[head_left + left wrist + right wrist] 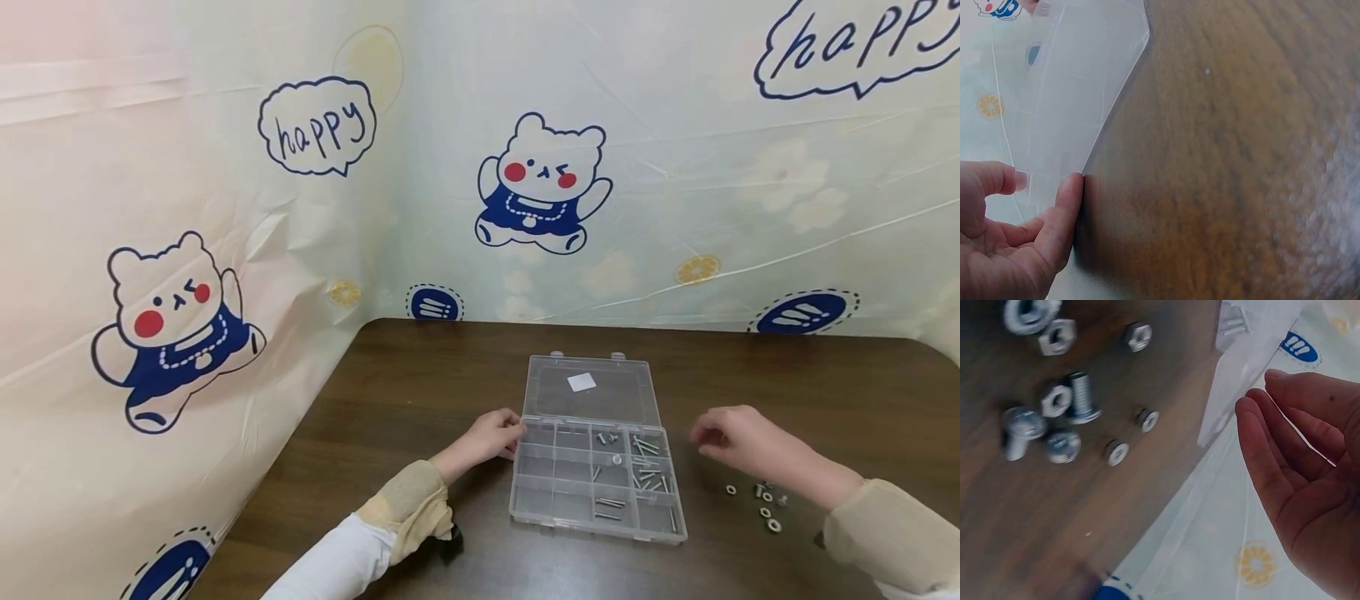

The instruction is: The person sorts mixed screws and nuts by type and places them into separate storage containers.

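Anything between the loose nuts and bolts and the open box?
Only the right wall of the box, which the nuts and bolts would likely need lifting over. Otherwise nothing visible blocks: the lid lies folded back, and the left grip holds the opposite side.

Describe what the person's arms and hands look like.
Left hand and right hand are bare, no gloves or rings visible. The left sleeve is white with a beige cuff, under which something black shows; the right sleeve is also white and beige.
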Demonstrator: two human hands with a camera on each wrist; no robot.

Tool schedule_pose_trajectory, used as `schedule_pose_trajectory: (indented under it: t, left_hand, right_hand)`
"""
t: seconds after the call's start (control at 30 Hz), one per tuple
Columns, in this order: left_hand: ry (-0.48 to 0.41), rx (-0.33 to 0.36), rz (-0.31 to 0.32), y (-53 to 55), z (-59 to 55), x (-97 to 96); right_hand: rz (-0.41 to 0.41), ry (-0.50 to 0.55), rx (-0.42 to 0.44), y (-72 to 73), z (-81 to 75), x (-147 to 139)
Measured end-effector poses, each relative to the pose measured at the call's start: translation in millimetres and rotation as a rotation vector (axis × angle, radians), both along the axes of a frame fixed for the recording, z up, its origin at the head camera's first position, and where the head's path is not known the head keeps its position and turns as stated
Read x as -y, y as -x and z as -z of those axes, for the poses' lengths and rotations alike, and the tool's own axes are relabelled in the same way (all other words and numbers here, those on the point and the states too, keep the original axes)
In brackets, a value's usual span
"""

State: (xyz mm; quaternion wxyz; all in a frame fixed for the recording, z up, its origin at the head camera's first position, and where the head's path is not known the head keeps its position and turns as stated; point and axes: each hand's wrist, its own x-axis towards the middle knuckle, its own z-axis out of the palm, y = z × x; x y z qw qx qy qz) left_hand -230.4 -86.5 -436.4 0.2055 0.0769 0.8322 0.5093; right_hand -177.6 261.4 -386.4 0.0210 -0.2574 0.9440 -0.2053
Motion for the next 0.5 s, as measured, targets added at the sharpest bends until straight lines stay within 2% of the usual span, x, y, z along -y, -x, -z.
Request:
schedule_pose_trajectory:
  t: [0.5]
  left_hand:
    - [-0.018,-0.017,0.027,-0.4,1.1,0.8]
  right_hand:
    - [0.036,-0.035,0.038,-15.6,24.1,-43.0]
